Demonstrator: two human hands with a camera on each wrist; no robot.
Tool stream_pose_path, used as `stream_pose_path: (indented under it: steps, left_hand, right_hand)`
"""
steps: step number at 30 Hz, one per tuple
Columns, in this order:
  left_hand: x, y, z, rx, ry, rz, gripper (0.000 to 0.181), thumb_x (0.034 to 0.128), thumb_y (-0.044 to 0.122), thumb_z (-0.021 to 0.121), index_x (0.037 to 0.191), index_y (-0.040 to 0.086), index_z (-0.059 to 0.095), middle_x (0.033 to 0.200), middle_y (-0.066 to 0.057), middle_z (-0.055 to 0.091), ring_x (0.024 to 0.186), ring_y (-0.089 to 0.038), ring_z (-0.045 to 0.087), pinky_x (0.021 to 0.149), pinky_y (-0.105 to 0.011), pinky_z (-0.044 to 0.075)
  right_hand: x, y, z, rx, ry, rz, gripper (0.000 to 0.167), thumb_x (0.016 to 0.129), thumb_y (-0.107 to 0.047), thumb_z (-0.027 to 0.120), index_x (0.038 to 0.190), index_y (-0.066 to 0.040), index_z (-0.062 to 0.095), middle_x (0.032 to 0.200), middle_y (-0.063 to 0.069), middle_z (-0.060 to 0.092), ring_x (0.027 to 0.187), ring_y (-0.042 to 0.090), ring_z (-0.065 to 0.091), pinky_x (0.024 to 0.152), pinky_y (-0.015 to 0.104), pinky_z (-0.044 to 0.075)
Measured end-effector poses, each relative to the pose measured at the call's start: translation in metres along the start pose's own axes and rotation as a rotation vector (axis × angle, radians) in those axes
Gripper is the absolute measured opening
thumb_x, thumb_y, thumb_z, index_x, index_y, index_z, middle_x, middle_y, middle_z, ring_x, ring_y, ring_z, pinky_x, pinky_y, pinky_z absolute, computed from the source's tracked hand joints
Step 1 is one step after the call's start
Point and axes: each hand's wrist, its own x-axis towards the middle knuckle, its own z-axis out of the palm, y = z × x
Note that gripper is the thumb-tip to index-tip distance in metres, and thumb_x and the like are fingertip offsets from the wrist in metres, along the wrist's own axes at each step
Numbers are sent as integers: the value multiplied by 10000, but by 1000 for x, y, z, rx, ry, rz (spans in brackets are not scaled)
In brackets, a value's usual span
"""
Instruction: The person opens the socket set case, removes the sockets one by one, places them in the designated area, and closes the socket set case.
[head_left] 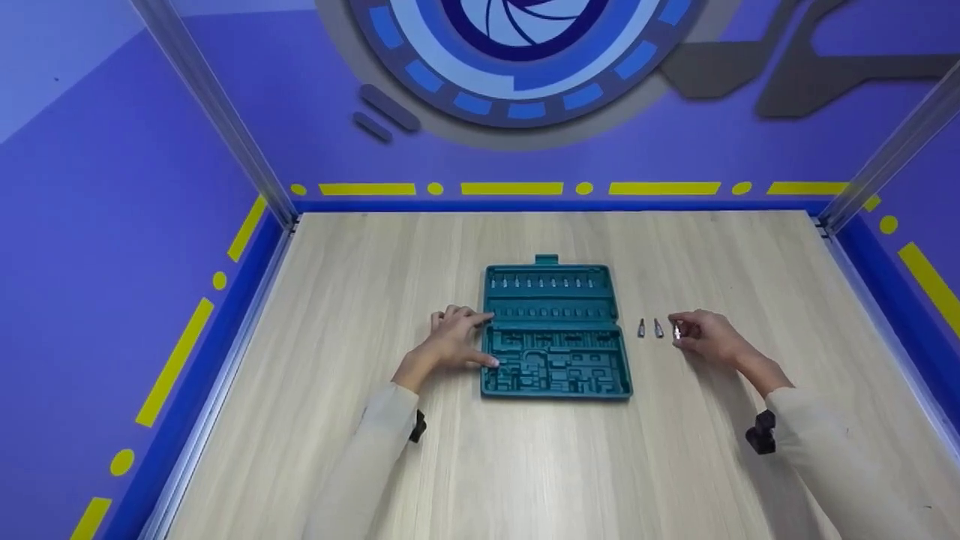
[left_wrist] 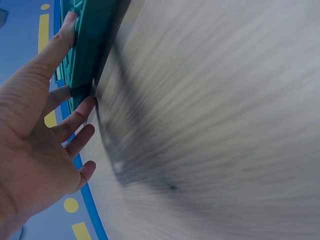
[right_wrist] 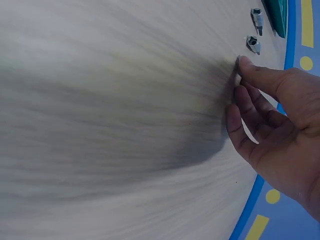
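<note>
An open green plastic case [head_left: 551, 326] lies flat on the table, its upper half holding a row of small silver bit sockets [head_left: 541, 283]. My left hand [head_left: 454, 339] is at the case's left side. Its thumb [left_wrist: 65, 35] rests on the lower half's rim, and the index finger touches the side near the hinge. To the right of the case, my right hand [head_left: 709, 337] pinches a silver bit socket [head_left: 676, 328] at the table, hidden by the fingers in the right wrist view. Two more bit sockets, one left [right_wrist: 257, 19] and one right [right_wrist: 253, 45], lie between case and hand.
The lower half of the case has molded recesses [head_left: 536, 361]. A latch tab [head_left: 547, 259] sticks out at its far edge. Pale wooden tabletop [head_left: 360, 300] surrounds the case, with blue-purple printed walls [head_left: 247, 97] at the back and sides.
</note>
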Motion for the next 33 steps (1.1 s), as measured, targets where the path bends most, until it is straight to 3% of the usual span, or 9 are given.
stream_pose_path:
  steps: [8,19,33]
  left_hand:
    - [1,-1,0,9,15,10,956,748,522,875,1542,177,469,1394,-125,549,1320,-329,405,1064,-529,255]
    - [0,-1,1,5,11,8,959,752,517,872,1547,175,459,1397,-122,540,1325,-321,402,1074,-518,257]
    - [-2,1,3,10,12,-17,977,774,541,847,1577,196,409,1447,-105,516,1296,-301,405,1055,-508,264]
  right_hand:
    - [-2,0,4,-9,58,1,396,930,0,699,1298,123,617,959,162,677,823,150,557,702,227,450]
    - [0,-2,4,37,13,-2,411,932,23,682,1322,123,598,1019,203,667,860,176,558,716,200,441]
    - [-1,-1,2,24,17,12,441,918,25,691,1332,127,577,1010,218,695,865,196,610,720,222,465]
